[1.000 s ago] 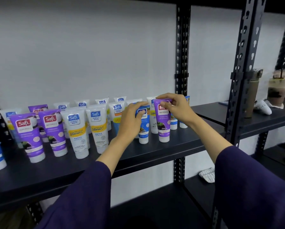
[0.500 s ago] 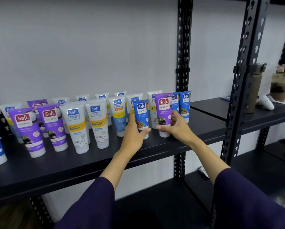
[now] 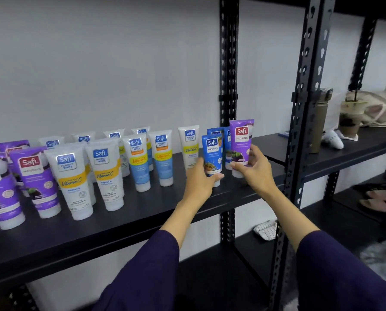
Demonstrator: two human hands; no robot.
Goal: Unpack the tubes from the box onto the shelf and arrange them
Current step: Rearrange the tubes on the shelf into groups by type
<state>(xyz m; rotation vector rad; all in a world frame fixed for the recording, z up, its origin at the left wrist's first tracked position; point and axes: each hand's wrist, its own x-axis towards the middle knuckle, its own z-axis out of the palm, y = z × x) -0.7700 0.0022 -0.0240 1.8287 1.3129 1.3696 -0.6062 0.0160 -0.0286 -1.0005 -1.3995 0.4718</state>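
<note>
Black metal shelf (image 3: 142, 223), on which upright plastic tubes are ranged cap-down, with a small blue tube (image 3: 212, 157) clasped near its base by the left hand (image 3: 202, 178) and a purple tube (image 3: 241, 144) gripped by the right hand (image 3: 253, 169) toward the shelf's right end.

This looks like a stockroom or the back of a small shop. Black slotted-steel shelving (image 3: 308, 122) stands against a bare white wall (image 3: 97, 63), the bolt-together kind used for storing goods. One shelf (image 3: 142, 216) carries many cosmetic tubes (image 3: 106, 173) of one brand, standing cap-down in rows, grouped by purple, white and blue. On the next bay sit personal things: an iced drink cup (image 3: 351, 117), a flask (image 3: 321, 122) and a cloth bag (image 3: 380, 108).
</note>
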